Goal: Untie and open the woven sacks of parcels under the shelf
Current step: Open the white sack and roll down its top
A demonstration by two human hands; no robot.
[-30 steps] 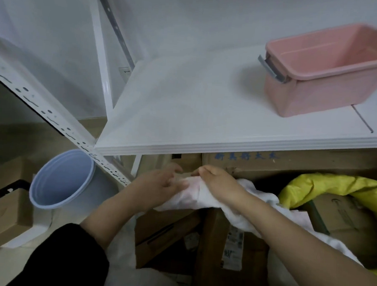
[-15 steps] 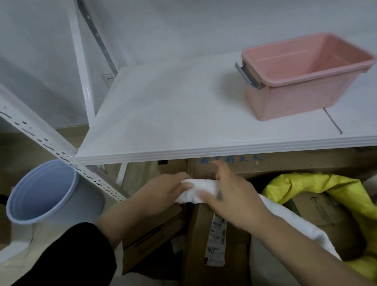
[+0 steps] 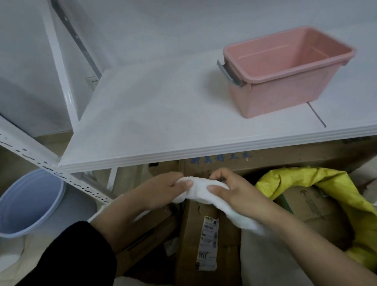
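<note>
Shelf board (image 3: 162,119) is showing a smooth, matt white finish; its punched upright (image 3: 29,154) is looking like white-painted metal. The pink bin (image 3: 280,90) and the blue bucket (image 3: 27,202) are reading as smooth plastic. The boxes (image 3: 191,230) are showing matt brown cardboard with a paper label (image 3: 209,233). The white sack (image 3: 202,191) is bunching like soft woven cloth; the yellow sack (image 3: 354,208) is shining faintly.

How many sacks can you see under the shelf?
2. The white sack is in the middle, its bunched edge gripped by the left hand and the right hand. The yellow sack lies to its right, open around a box. Others may hide under the shelf.
</note>
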